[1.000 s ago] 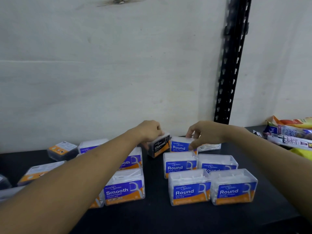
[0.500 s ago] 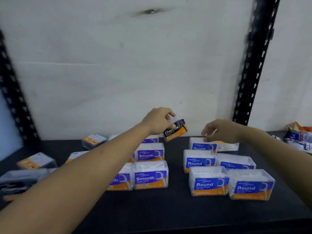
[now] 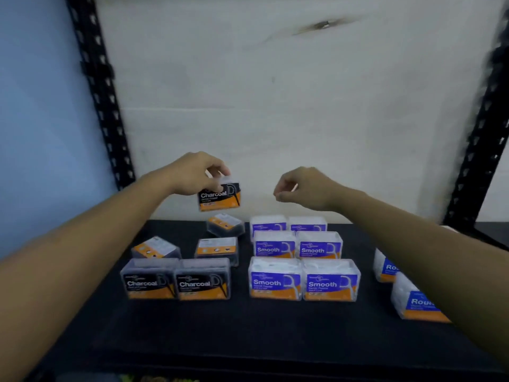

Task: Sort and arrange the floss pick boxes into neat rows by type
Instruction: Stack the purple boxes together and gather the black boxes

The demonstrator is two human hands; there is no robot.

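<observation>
Lifted off the shelf [image 3: 275, 340] since a second ago, the Charcoal box [image 3: 219, 196] hangs pinched at its top by the left hand [image 3: 192, 175] fingers; right hand [image 3: 305, 188] loosely curled, empty. Light, rigid, probably slick plastic.

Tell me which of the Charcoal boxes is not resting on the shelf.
The Charcoal box held in the left hand, up in the air. The other Charcoal boxes all rest on the shelf.
</observation>
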